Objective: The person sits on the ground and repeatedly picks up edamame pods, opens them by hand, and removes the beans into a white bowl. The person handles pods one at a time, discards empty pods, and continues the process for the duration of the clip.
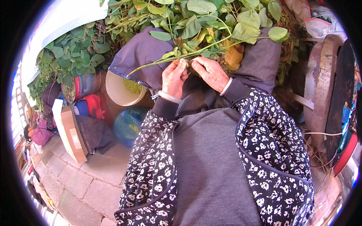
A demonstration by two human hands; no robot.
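Note:
Both of my hands are close together over my lap, just below a leafy soybean stalk (158, 61). Between the thumb and fingers of my left hand (173, 79) is a small green bean pod (187, 64). My right hand (212, 73) curls beside it, fingertips almost meeting the left ones; whether they grip anything is hidden. Several plump pods (188, 48) hang on the stalk right above. Below the left knee of my dark trousers (141, 53), a tilted white bucket (114, 90) holds shelled green beans (132, 86).
More bean plants (76, 50) are heaped at left and ahead. A blue-green plastic bag (124, 127) with green contents lies by my left side. Left of it stands a cardboard box (70, 132) on paving (76, 180). A worn round wooden object (322, 84) stands at right, near a white cable (325, 134).

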